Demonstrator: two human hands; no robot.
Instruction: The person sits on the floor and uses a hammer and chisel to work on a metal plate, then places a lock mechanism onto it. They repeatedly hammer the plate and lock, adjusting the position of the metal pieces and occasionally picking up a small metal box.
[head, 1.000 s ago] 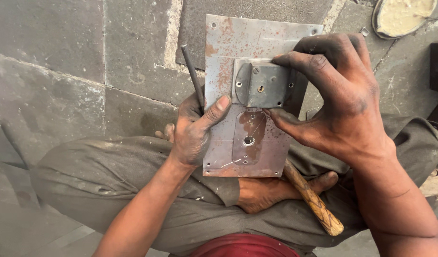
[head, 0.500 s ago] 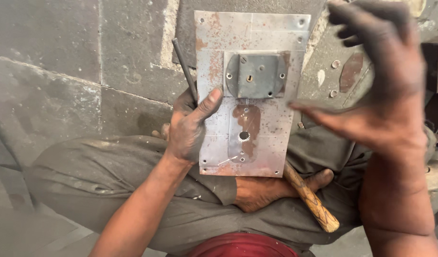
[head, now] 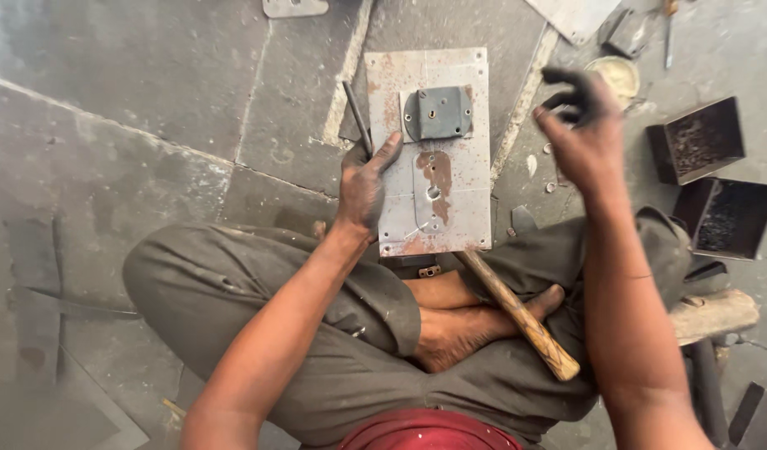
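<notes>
- Metal plate (head: pixel 450 208), rectangular and rust-spotted, lies flat on the stone floor (head: pixel 150 108) just in front of the person's crossed legs.
- On the plate's far half sits a small grey bracket (head: pixel 438 112) with a rounded left edge and small holes.
- Nearer the plate's middle is a rusty patch around a single hole (head: pixel 433 192).
- Left hand (head: pixel 365 187) presses on the plate's left edge, thumb stretched onto the metal; a thin dark rod (head: pixel 358 117) runs from under the fingers along that edge, though whether the fingers grip it I cannot tell.
- Right hand (head: pixel 584 137) hovers right of the plate, fingers loosely curled, holding nothing.
- A wooden hammer handle (head: pixel 521 317) pokes out from under the plate's near edge and lies across the person's foot.
- Two dark open metal boxes (head: pixel 696 140) stand well right of the plate.
</notes>
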